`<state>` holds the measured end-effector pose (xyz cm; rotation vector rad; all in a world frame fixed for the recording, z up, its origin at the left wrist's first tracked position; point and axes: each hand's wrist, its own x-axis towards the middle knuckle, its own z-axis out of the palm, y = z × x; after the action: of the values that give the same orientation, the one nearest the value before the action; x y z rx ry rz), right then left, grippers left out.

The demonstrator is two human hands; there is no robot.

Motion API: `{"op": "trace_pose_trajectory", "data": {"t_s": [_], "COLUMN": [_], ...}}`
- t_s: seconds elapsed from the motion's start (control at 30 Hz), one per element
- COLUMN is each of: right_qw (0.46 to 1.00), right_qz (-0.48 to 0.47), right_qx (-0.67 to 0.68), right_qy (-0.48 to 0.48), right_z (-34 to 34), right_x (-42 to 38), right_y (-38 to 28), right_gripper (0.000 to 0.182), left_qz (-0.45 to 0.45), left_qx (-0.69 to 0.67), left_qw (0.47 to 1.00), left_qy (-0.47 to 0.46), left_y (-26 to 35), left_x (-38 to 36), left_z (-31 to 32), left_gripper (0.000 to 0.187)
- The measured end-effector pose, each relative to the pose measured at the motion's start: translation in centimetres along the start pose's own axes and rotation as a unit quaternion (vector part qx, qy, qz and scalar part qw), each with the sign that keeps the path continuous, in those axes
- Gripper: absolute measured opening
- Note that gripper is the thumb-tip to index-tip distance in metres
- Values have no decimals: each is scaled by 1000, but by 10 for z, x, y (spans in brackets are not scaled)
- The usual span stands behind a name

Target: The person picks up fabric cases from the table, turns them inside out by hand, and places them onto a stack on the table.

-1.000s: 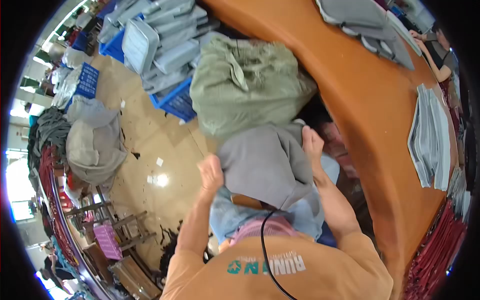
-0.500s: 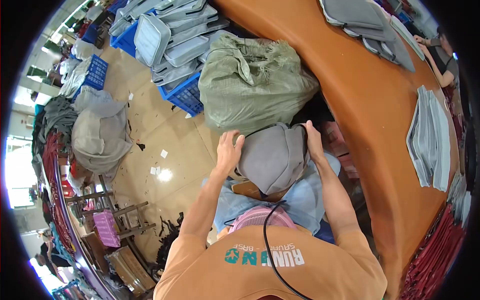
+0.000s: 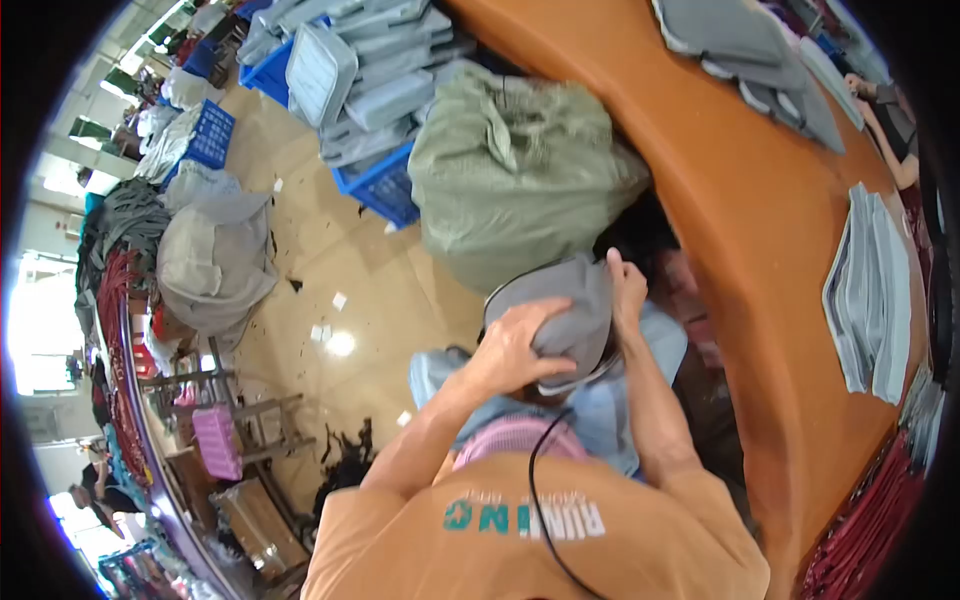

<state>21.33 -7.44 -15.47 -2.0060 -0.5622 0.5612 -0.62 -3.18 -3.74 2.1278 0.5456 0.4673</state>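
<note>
A grey fabric bag (image 3: 575, 290), rounded and soft, lies above my lap. My left hand (image 3: 520, 345) rests on its near left side, thumb and fingers spread apart over the cloth. At the bag's right edge, my right hand (image 3: 628, 290) is closed on the fabric with the thumb pointing up. Part of the bag's underside is hidden by my left hand and my legs. Light blue cloth (image 3: 655, 345) covers my lap beneath it.
A large green woven sack (image 3: 520, 180) stands just ahead. Behind it, a blue crate (image 3: 378, 185) holds stacked grey pouches (image 3: 390, 100). An orange-brown table (image 3: 740, 260) curves along my right, bearing folded grey pieces (image 3: 868, 290). A wooden rack (image 3: 265, 425) stands left.
My left hand has moved from beside the bag onto its top, to the right and nearer me. The bag has tilted and turned. My right hand stays at its right edge.
</note>
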Motion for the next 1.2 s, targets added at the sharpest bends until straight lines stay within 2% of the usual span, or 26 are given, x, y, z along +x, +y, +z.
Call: {"op": "trace_pose_trajectory", "data": {"t_s": [0.03,0.07,0.1,0.13,0.2,0.23,0.27,0.3,0.33,0.37,0.4,0.47,0.53,0.57,0.63,0.67,0.7,0.73,0.77,0.8,0.87,0.9,0.97,1.03,1.13,1.2], "right_qw": [1000,1000,999,996,979,994,984,937,894,840,832,818,888,889,943,963,975,972,967,968,976,978,982,962,960,951], "right_qz": [4,-13,-38,-66,-158,-91,-176,-337,-430,-517,-530,-520,-432,-427,-315,-240,-128,-172,-212,-191,-147,-122,-85,-162,-122,-123], "right_qx": [23,-18,-6,-57,-124,-26,40,38,0,-44,-42,-130,-88,-93,14,29,112,97,77,59,93,114,131,140,163,170], "right_qy": [-10,-4,-18,0,41,54,0,-80,-123,-156,-161,-207,-134,-133,108,117,141,129,119,148,133,124,108,169,193,228], "right_z": [-6,-9,-13,-21,-41,-46,-60,-76,-78,-74,-67,-69,-82,-87,-98,-107,-105,-91,-89,-86,-77,-74,-84,-95,-123,-125], "right_x": [-7,-10,-11,-11,-17,-30,-46,-64,-83,-98,-104,-102,-89,-86,-80,-61,-35,-26,-20,-19,-16,-14,-10,-16,-22,-20], "right_y": [14,16,13,6,-17,-46,-71,-110,-142,-162,-167,-168,-168,-178,-194,-183,-160,-125,-86,-88,-92,-94,-107,-127,-125,-97], "right_gripper": [61,57,57,48,36,37,39,41,36,31,31,23,24,24,31,36,34,34,34,34,31,37,48,48,47,47], "left_qz": [-24,-16,27,62,94,92,92,94,89,74,62,42,87,87,170,163,159,158,74,-5,-5,75,54,57,69,53], "left_qx": [-21,-6,-4,2,42,39,38,29,46,35,18,-28,-20,-26,11,81,146,186,135,90,137,155,186,178,226,216], "left_qw": [999,1000,999,996,994,994,993,992,990,992,994,996,985,985,954,950,942,943,977,995,991,980,979,982,971,975], "left_qy": [-8,7,34,65,47,40,64,81,99,96,91,74,150,147,247,255,256,227,144,49,9,97,57,37,39,23], "left_y": [0,-4,-4,-3,-28,-36,-45,-51,-50,-49,-47,-37,-8,14,48,47,45,36,27,26,33,31,36,46,50,45], "left_x": [-2,2,-4,-21,-53,-65,-69,-72,-78,-82,-81,-65,-46,-30,3,15,24,26,25,23,17,9,5,3,13,16], "left_z": [2,-3,-8,-11,-14,-16,-10,-7,-12,-14,-14,-11,-28,-40,-54,-53,-48,-41,-31,-44,-62,-60,-68,-56,-50,-47], "left_gripper": [84,84,86,87,95,92,85,79,79,75,72,66,57,57,51,49,47,49,53,59,74,79,87,89,95,97]}}
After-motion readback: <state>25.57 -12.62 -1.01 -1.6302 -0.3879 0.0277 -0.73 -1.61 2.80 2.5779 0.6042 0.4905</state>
